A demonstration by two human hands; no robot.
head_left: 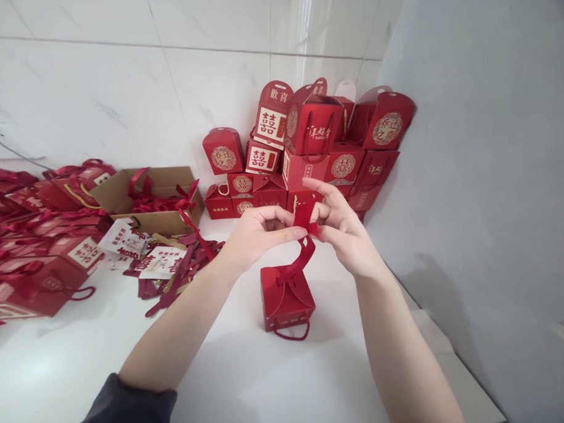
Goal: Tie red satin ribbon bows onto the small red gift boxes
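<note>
A small red gift box (287,302) with a cord handle stands on the white table (258,377) in front of me. A red ribbon (303,249) rises from its top up to my hands. My left hand (256,232) pinches the ribbon's upper end, fingers closed. My right hand (343,229) holds the same ribbon end from the other side, thumb and fingers pressed on it, the outer fingers spread. Both hands hover above the box.
A stack of finished red boxes (312,145) fills the back corner against the tiled wall. An open cardboard carton (148,197) of red ribbons sits at left, with loose ribbons, printed cards (162,261) and flat boxes (34,271) around it. A grey wall (486,181) stands at right.
</note>
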